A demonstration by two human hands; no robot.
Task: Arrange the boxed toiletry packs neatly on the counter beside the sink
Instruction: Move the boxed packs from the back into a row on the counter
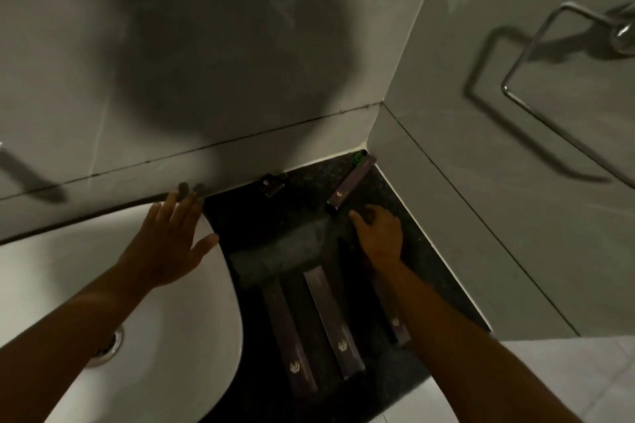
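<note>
Three long grey-purple toiletry boxes lie side by side on the dark counter (426, 271): a left box (290, 336), a middle box (333, 319), and a right box (395, 323) partly under my right forearm. A fourth long box (350, 184) lies slanted near the back corner. A small box (273, 184) sits by the back wall. My right hand (379, 235) rests on the counter just below the slanted box, fingers bent, index finger near its lower end. My left hand (171, 240) hovers spread over the white sink's rim, holding nothing.
The white sink (178, 336) with its drain (108, 345) fills the lower left. A folded dark grey cloth (278, 254) lies across the tops of the boxes. A green item (357, 157) sits in the corner. A chrome towel ring (563, 55) hangs on the right wall.
</note>
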